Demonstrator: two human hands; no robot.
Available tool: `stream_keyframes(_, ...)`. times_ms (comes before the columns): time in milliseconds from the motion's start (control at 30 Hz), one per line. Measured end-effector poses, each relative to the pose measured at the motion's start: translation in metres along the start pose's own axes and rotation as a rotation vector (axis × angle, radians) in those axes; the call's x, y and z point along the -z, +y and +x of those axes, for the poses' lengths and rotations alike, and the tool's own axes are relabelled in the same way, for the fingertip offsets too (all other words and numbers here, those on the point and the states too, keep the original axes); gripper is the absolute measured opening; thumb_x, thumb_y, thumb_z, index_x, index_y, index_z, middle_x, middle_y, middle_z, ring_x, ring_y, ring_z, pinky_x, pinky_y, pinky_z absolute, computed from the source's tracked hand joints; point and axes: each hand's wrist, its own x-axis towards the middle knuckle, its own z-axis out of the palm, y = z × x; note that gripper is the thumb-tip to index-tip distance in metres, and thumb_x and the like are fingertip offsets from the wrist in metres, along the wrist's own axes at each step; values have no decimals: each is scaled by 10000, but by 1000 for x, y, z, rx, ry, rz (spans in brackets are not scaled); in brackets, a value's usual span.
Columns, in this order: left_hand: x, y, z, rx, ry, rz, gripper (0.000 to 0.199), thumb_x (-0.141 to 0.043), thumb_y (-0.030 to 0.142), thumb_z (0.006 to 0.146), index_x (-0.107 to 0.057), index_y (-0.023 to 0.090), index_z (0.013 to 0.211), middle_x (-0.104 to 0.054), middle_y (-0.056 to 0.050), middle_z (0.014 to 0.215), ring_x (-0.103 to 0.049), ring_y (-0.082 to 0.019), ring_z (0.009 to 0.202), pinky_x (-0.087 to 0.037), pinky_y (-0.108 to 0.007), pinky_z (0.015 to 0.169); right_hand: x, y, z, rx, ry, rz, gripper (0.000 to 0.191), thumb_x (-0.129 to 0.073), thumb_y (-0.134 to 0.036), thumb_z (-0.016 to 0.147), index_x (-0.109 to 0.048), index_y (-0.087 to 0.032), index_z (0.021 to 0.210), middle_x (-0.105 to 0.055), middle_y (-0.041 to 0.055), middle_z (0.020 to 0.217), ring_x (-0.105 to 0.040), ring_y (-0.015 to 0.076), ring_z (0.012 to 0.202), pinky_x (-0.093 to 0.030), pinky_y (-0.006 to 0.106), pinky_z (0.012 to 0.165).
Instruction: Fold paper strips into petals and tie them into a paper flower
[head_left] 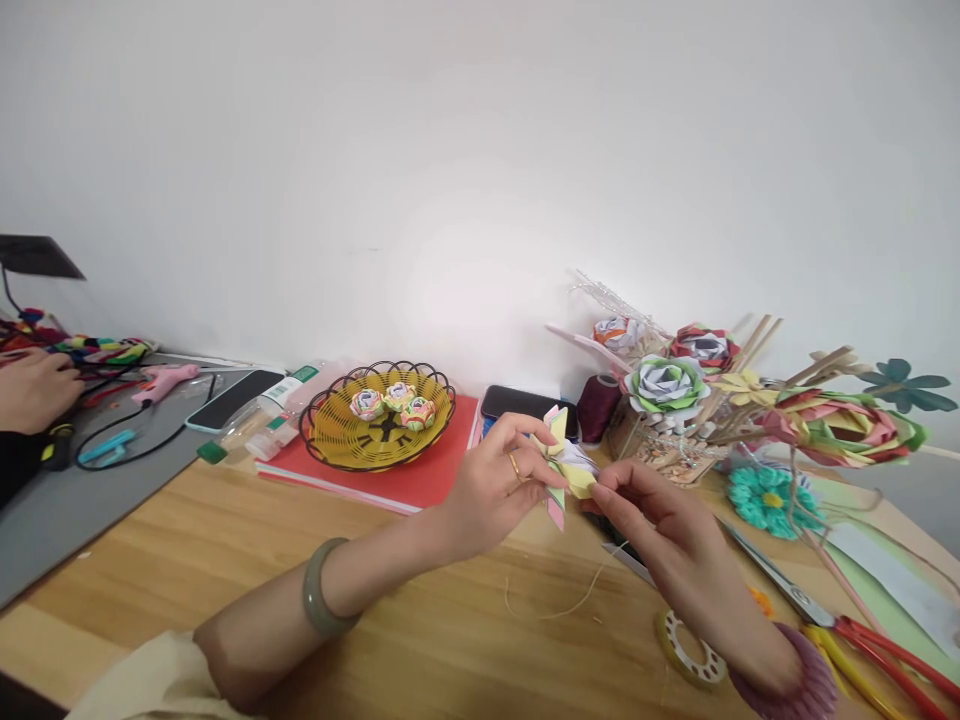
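Observation:
Above the wooden table (420,620), a folded paper flower (576,478) in yellow, pink, green and white is held between both hands. My left hand (499,485), with a ring on one finger, is closed on its left side among the pointed petals. The thumb and fingers of my right hand (660,525) pinch a yellow petal on its right side. A pale thread (577,603) curls on the table below. My fingers cover part of the flower.
A woven yellow basket (330,440) with several paper roses rests on red paper (457,430). Paper flowers (666,388) stand at the right, near scissors (795,590) and a tape roll (694,650). Further left are a phone (236,398), bottles, a pink glue gun (165,383) and another person's hand (41,388).

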Motion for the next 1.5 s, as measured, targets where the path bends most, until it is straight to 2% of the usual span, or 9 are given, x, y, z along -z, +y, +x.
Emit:
stream_keyframes(200, -1, -1, -3, 85, -56, -142, 88, -449, 151, 833, -524, 164, 787, -608, -86, 981, -585, -134, 935, -477, -282, 790, -1, 6, 0, 20, -24, 44, 230, -393, -386, 876, -455, -212, 739, -564, -2, 651, -538, 134, 609, -427, 255, 575)
stream_keyframes(433, -1, 3, -7, 235, -141, -192, 100, -397, 218, 869, -475, 174, 825, -599, -117, 1132, -564, -151, 1053, -456, -307, 849, -3, 11, -3, 0, -26, 52, 211, -362, -390, 894, -434, -221, 790, -585, -5, 652, -550, 123, 566, -445, 250, 545)
stream_keyframes(633, -4, 0, -8, 166, -103, -253, 67, -415, 220, 862, -454, 173, 834, -619, -127, 1097, -594, -157, 1005, -484, -298, 788, -3, 8, -2, 25, 4, 86, 210, -377, -382, 892, -425, -219, 769, -574, -26, 606, -556, 113, 541, -448, 241, 534)
stream_keyframes(767, -5, -1, -10, 172, -87, -276, 15, -439, 165, 845, -448, 177, 844, -624, -112, 1085, -592, -155, 1001, -477, -322, 815, -3, 8, -3, 21, 0, 100, 208, -378, -378, 894, -430, -221, 768, -588, -31, 615, -564, 108, 550, -452, 237, 539)
stream_keyframes(1000, -6, 0, -9, 135, -47, -313, 63, -452, 124, 831, -422, 180, 831, -641, -100, 1048, -609, -153, 963, -490, -304, 784, -4, 7, -4, 38, 5, 142, 205, -387, -378, 892, -424, -223, 764, -591, -38, 589, -566, 105, 526, -455, 226, 514)
stream_keyframes(1267, -8, 4, -9, 200, -1, -393, 77, -457, 181, 840, -395, 180, 794, -655, -111, 998, -631, -165, 900, -505, -298, 723, -6, 8, -5, 45, 1, 177, 189, -389, -363, 894, -417, -224, 769, -589, -43, 581, -567, 101, 524, -456, 215, 511)
stream_keyframes(1367, -8, 6, -8, 212, 0, -435, 78, -448, 165, 844, -390, 181, 794, -651, -100, 990, -622, -154, 907, -497, -297, 741, -6, 7, -5, 63, 5, 175, 180, -380, -347, 899, -412, -226, 769, -588, -44, 574, -567, 100, 516, -460, 213, 505)
stream_keyframes(1500, -6, 8, -4, 148, -40, -435, 48, -471, 142, 823, -435, 173, 824, -588, -99, 1039, -572, -162, 992, -480, -312, 797, -4, 9, -5, 120, 45, 58, 160, -391, -329, 891, -420, -226, 772, -595, -25, 603, -578, 115, 527, -459, 221, 485)
